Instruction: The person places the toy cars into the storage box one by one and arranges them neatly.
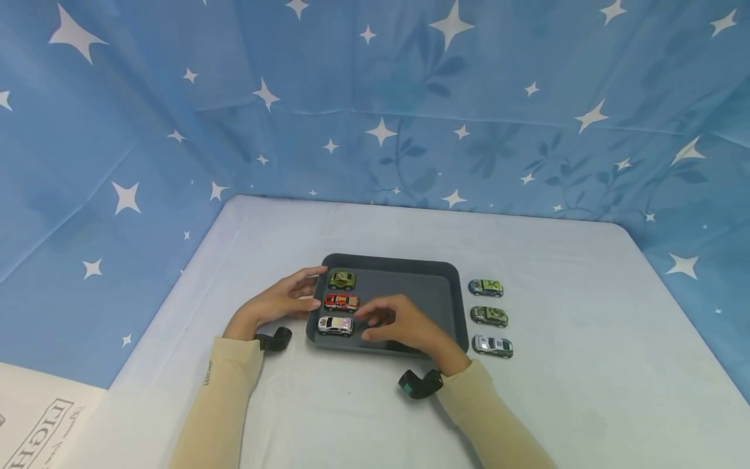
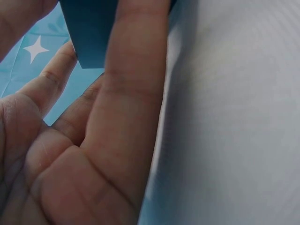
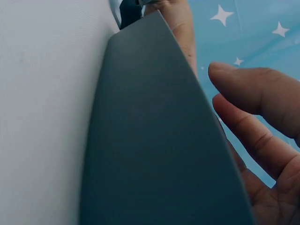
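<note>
So there are six little toy cars here, split evenly: three in the grey tray [image 1: 424, 281] and three on the white table [image 1: 562, 299] just off its right side. Inside, the green car [image 1: 342, 281], red car [image 1: 342, 303] and white car [image 1: 336, 326] make a column by the tray's left wall, green farthest, white nearest. They all lie crossways with small gaps between, which looks like deliberate spacing to me. The blue-green car [image 1: 486, 288], camo car [image 1: 489, 316] and silver car [image 1: 493, 346] form a similar column outside, probably so they're handy to reach.

The left hand [image 1: 286, 299] is at the tray's left edge, grip spread, fingers stretched out with the tips at the rim. My guess is it's steadying the tray; it isn't pinching any car.

The right hand [image 1: 404, 322] reaches over the near side, fingers loosely bent. Its grip is parted, nothing between thumb and fingertips that I can see, just beside the right ends of the red and white ones. Can't tell if a fingertip brushes either.
</note>
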Available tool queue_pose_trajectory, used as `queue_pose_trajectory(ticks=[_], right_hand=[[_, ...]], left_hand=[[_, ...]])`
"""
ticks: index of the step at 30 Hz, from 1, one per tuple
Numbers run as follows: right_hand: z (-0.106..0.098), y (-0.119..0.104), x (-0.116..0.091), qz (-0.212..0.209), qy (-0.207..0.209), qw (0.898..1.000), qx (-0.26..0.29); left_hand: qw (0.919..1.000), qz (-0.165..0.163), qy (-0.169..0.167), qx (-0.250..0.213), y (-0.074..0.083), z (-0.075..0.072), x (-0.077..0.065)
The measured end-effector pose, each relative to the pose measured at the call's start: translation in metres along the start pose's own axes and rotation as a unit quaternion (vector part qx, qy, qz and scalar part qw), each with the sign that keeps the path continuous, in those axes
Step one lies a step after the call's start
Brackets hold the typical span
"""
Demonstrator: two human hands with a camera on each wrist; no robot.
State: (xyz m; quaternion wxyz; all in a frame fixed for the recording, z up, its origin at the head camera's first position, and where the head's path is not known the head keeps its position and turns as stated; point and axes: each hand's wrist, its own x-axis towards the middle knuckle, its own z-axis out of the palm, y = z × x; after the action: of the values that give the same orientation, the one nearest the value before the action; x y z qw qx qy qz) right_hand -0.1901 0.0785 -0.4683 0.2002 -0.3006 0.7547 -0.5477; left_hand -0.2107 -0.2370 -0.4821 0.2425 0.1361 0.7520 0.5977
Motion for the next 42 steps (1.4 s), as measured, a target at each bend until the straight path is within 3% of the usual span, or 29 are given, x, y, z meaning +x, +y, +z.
queue_pose_trajectory(ticks=[19,29,42], right_hand=[[-0.037,0.0,-0.032,-0.023,-0.027,0.999,-0.018],[-0.059,0.007,-0.046,-0.028,-0.006,0.998,-0.048],[-0.075,0.009,-0.063,-0.016,0.015,0.999,-0.044]], left_hand=[[0.9999,0.006,-0.008,-0.008,0.002,0.0,-0.001],[1.0,-0.003,-0.002,-0.006,0.003,0.001,-0.002],[1.0,-0.004,0.003,0.002,0.003,0.001,-0.002]])
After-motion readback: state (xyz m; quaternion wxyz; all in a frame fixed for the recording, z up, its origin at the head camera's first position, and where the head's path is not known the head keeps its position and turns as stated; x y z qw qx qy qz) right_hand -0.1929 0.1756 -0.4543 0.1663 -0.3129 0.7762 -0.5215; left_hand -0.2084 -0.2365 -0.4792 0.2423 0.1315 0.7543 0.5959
